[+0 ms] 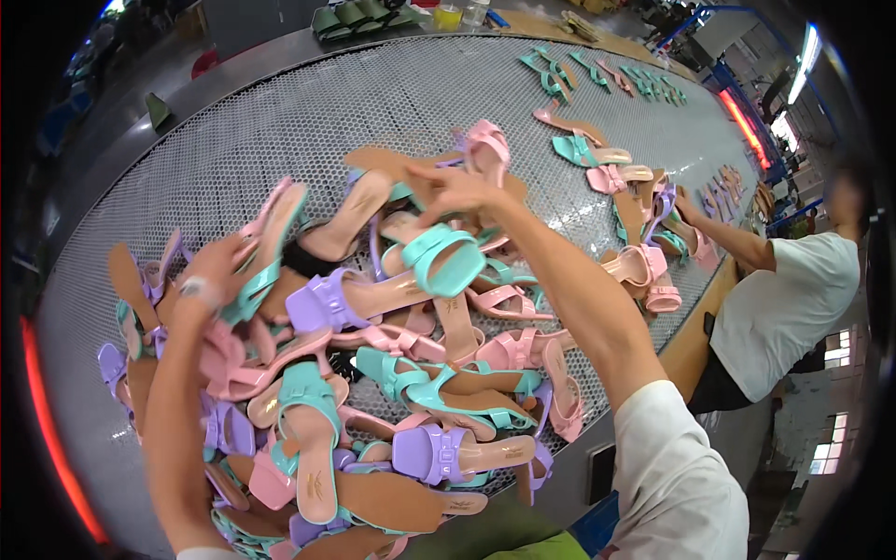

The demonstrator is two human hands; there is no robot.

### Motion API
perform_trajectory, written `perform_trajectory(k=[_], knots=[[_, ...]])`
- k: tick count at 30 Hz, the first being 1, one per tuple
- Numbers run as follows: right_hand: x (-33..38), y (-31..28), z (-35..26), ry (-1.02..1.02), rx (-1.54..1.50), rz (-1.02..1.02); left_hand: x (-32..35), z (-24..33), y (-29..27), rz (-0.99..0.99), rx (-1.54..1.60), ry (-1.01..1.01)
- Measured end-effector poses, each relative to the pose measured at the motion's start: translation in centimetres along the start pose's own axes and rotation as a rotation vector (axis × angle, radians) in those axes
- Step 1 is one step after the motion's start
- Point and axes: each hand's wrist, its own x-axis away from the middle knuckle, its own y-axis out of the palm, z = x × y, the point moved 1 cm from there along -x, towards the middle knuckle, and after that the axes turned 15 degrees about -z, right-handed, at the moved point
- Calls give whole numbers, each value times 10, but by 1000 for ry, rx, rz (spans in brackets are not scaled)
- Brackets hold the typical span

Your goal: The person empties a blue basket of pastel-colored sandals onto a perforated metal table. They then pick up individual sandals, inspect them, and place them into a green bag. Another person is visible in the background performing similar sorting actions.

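Observation:
A heap of glossy heeled sandals in pink, turquoise and lilac lies in front of me, many overlapping or turned sole up. At the heap's left side my left hand (pixel 217 266), with a band at its wrist, is closed at the edge of a turquoise sandal (pixel 278 247) tilted upright; part of its fingers is hidden. Over the far part of the heap is my right hand (pixel 455 193), thumb and fingers apart. Its fingertips are nearest to a sandal with a tan sole (pixel 378 161). Below its wrist rests another turquoise sandal (pixel 445 261); a pink sandal (pixel 487 147) stands just beyond.
The sandals lie on a grey, mesh-patterned work surface (pixel 308 107). At the right a co-worker in a white shirt (pixel 793 289) reaches into a smaller sandal group (pixel 644 201). More sandals (pixel 653 84) lie in rows at the far right. Dark green pieces (pixel 359 17) sit beyond the far edge.

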Motion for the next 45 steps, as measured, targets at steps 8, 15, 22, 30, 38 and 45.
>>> perform_trajectory(k=[8, 15, 22, 30, 38, 45], knots=[[-116, 159, -205, -811, -110, -226, 165, -239, 5, 3, 283, -334], [-28, 209, -269, -888, -72, -232, 282, -179, -29, 202, 179, -380], [214, 208, -14, -292, -16, 519, 381, 57, 41, 439, 261, -166], [343, 308, 54, -208, -136, 517, 418, 272, 172, 351, 331, -31], [263, 311, 64, -71, 205, 640, 390, 225, 230, 174, -169, 49], [246, 344, 46, -162, -77, 645, 386, 161, 226, 211, -177, 195]])
